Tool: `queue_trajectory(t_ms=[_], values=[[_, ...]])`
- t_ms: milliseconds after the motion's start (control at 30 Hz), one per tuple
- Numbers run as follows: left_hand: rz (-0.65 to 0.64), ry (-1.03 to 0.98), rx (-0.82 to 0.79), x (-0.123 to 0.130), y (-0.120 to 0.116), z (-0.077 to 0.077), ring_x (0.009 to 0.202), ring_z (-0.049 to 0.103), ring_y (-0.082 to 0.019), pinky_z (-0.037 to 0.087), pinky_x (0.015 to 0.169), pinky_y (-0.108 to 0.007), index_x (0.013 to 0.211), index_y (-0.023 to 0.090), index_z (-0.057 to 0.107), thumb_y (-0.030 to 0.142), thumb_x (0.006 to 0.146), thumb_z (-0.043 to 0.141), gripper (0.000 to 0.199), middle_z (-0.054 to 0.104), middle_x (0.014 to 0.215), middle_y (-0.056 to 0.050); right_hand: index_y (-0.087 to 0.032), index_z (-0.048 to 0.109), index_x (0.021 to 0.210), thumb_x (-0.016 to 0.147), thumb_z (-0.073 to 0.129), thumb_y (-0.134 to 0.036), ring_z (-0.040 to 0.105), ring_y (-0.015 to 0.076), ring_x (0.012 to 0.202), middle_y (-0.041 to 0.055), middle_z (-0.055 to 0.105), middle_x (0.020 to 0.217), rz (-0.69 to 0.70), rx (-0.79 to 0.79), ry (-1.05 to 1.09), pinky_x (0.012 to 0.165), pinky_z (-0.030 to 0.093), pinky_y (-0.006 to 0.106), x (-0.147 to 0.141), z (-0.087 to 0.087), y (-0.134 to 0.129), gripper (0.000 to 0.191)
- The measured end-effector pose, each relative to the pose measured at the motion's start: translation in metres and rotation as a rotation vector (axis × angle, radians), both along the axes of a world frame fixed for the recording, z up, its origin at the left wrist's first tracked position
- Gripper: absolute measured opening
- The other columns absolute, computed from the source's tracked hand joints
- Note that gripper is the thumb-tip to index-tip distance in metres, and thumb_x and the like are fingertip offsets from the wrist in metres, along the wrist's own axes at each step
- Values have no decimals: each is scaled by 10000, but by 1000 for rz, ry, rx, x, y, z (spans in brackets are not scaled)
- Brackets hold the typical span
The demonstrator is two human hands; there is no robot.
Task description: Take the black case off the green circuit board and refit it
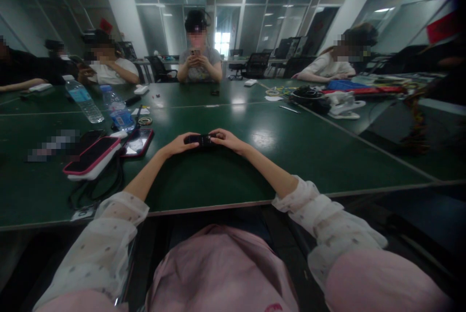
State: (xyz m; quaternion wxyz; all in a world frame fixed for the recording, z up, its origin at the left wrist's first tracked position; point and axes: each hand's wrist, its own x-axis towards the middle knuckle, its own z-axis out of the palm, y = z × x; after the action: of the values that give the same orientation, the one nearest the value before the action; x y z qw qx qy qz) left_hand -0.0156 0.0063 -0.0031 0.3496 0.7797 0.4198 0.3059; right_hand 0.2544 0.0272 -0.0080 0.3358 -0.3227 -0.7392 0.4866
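Note:
Over the green table, in the middle of the head view, both my hands hold a small black oblong object [203, 140] level between them. My left hand [181, 144] has its fingers closed round the left end, with the thumb along the near side. At the right end, my right hand [226, 139] grips it in the same way, thumb in front and fingers behind. Pale marks show on the black face, too small to read. What kind of object it is, I cannot make out.
Left of my hands lie a pink-edged phone [93, 154], another phone [138, 142], two plastic bottles [122, 113] and a tape roll [145, 121]. A pen [290, 109] and a white clamp [345, 106] lie to the right. Several people sit around the green table [204, 181].

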Motion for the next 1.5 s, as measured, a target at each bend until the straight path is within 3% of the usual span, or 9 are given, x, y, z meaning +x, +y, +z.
queue_trajectory(t_ms=[500,1033,1300,1500], values=[[2,9,-4,2,-1,0,1201,569,-307,417,1055,-472,1303,195,568,582,750,683,684,615,1297,-115,-202,590,1172,809,704,-434,634,180,930,47,677,988,-8,-20,32,892,503,370,-2,-2,3,445],[-6,11,-82,-1,-5,7,1233,549,-308,395,1073,-489,1352,222,528,460,679,786,759,580,1348,-114,-205,596,1168,813,674,-509,622,179,868,35,665,909,-68,-6,-17,844,493,357,-4,-1,1,474],[33,-88,-52,1,-5,1,1259,530,-296,339,1112,-504,1316,225,558,399,624,829,763,605,1318,-100,-191,574,1187,833,626,-552,593,171,819,35,638,888,-125,43,-86,797,484,341,-6,-1,-1,507],[58,-84,-60,0,1,-4,1226,549,-295,361,1089,-493,1288,193,559,417,624,828,751,624,1281,-107,-193,573,1191,864,582,-551,589,187,907,62,639,990,-169,96,-103,834,476,350,-10,-2,-4,484]])
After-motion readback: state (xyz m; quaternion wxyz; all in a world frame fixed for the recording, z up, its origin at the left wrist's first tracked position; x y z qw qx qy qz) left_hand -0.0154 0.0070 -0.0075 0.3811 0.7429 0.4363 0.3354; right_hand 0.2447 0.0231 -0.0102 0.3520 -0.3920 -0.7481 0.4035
